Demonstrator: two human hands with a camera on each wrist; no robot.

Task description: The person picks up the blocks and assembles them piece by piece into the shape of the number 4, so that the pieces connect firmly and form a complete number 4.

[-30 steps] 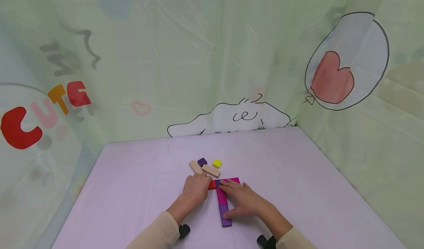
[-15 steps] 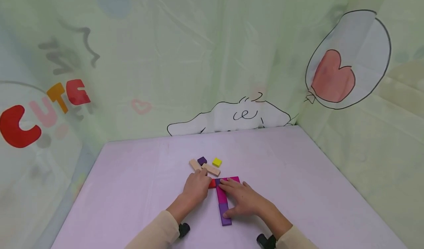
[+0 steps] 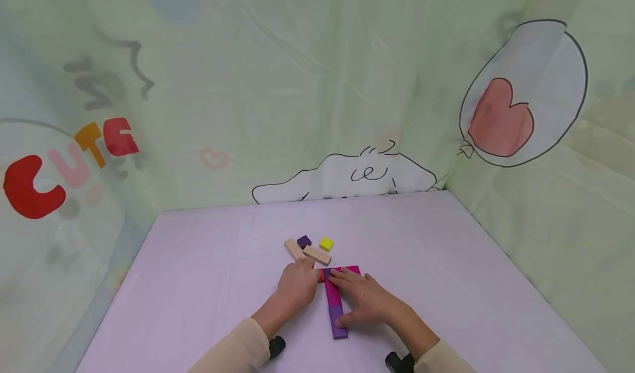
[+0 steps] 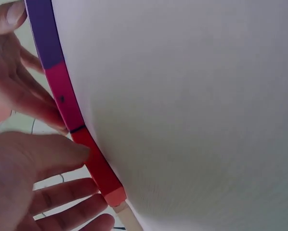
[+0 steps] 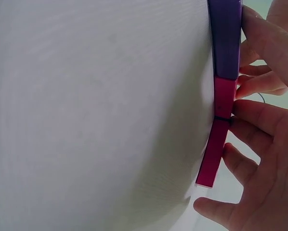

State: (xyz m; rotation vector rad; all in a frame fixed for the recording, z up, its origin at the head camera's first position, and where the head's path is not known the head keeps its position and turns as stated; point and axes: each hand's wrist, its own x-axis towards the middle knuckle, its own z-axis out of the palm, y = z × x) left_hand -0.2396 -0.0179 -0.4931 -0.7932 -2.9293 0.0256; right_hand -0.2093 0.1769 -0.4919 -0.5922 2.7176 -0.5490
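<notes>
In the head view, blocks lie on the table in a T-like shape. Its stem has a purple block [image 3: 338,330] at the near end and a magenta block [image 3: 333,295] beyond it. Across the top run a red block [image 4: 104,171], a small dark purple piece [image 3: 327,274] and another magenta block [image 3: 354,270]. My left hand [image 3: 299,284] pinches the red block between thumb and fingers, hiding most of it from above. Spread over the blocks, my right hand [image 3: 371,301] has its thumb at the purple one and its straight fingertips along the top row.
Just beyond the hands lie two plain wooden blocks [image 3: 317,255], a dark purple block [image 3: 304,242] and a yellow block [image 3: 326,244]. The table [image 3: 198,263] has a pale lilac cover. Printed curtains [image 3: 278,86] enclose its back and sides.
My left hand has shifted slightly right toward the stem and covers more of the red block. The right hand stays in place; the head view wobbles a little.
</notes>
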